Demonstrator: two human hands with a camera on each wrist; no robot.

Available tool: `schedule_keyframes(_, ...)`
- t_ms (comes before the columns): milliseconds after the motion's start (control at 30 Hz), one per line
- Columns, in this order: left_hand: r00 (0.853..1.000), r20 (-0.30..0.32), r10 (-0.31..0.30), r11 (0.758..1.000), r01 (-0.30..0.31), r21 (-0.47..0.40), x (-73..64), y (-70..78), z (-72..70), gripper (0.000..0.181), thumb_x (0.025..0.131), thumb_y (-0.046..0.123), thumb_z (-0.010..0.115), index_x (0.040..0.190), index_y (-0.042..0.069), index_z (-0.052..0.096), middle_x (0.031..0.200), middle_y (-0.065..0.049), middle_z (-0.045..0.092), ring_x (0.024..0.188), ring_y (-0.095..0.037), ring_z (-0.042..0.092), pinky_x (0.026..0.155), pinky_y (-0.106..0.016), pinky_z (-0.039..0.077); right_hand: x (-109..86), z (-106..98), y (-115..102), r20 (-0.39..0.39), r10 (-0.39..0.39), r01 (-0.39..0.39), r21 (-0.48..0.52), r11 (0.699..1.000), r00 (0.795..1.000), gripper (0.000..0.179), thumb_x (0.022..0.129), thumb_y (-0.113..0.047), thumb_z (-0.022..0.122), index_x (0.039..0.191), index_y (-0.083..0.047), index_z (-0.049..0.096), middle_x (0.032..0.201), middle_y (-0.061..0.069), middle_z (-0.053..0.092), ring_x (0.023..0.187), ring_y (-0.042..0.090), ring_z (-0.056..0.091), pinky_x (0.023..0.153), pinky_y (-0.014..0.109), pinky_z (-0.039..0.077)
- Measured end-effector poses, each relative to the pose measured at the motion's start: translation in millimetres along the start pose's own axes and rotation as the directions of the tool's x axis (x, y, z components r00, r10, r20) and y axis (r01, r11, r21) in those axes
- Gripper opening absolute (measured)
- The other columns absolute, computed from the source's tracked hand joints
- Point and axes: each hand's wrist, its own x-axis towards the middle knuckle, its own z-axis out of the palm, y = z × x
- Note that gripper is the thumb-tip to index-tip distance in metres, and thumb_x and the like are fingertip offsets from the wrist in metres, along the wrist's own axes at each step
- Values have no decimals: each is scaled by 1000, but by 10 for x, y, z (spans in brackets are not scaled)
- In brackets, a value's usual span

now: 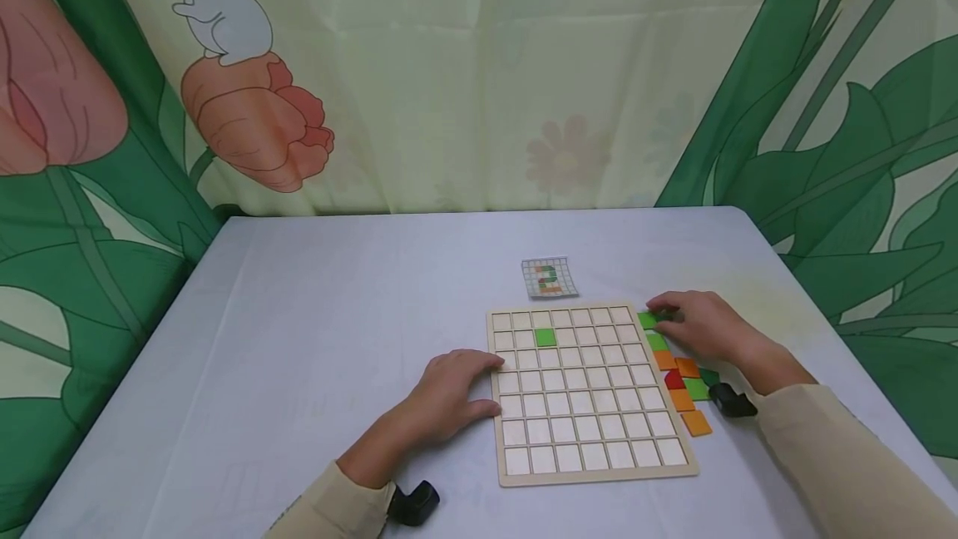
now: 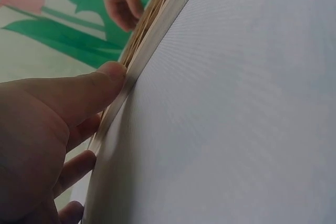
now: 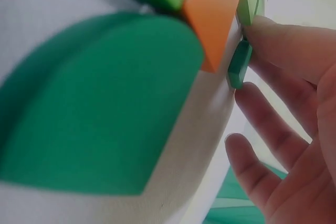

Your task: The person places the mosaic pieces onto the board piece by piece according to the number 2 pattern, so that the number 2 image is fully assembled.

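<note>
Fingers of the nearer right hand (image 1: 703, 324) were narrowly parted, grip unclear. Green tile (image 1: 645, 320) was seen just left, by the board's (image 1: 595, 476) far corner, toward the worktop's (image 1: 299, 314) right edge.

Plain beige sleeves (image 1: 846, 452) are worn with black wrist cameras (image 1: 414, 503).

one readable sign in head view: figure resembling numeral 2, on small card (image 1: 550, 277). card lies on tabletop (image 1: 359, 314), just beyond far edge of wooden grid board (image 1: 576, 378). numeral stands upright as seen from person's side, made up of coloured blocks over printed grid of pale squares. green shows along its top, red near middle, orange along bottom. exact block outlines too small to tell; any finer print on card likewise.
</note>
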Motion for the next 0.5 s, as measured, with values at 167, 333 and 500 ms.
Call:
schedule_keyframes(167, 1000, -2, 5, 1000, -5, -3, -6, 9, -10, 56, 88, 29, 79, 137, 12, 58, 136, -2, 59, 132, -24, 48, 108, -51, 34, 0, -21, 3, 8, -15, 15, -1, 1000, 1000, 41, 94, -17, 68, 131, 0, 62, 128, 26, 60, 115, 45, 51, 99, 66, 41)
schedule_keyframes(333, 1000, 2, -2, 1000, 2, -2, -3, 15, -14, 56, 89, 29, 78, 137, 12, 58, 136, -1, 59, 132, -23, 48, 109, -51, 34, -1, -25, 7, 5, -24, 24, -9, 1000, 1000, 41, 95, -17, 67, 131, 1, 62, 127, 26, 61, 114, 45, 52, 99, 65, 41)
schedule_keyframes(500, 1000, 1, 9, 1000, -9, 1, -1, 13, -17, 54, 88, 27, 79, 136, 11, 58, 135, -2, 59, 131, -23, 49, 108, -51, 35, 0, -9, 4, 2, -25, 25, -6, 1000, 1000, 45, 94, -17, 68, 133, 3, 59, 123, 24, 62, 109, 41, 54, 98, 63, 43)
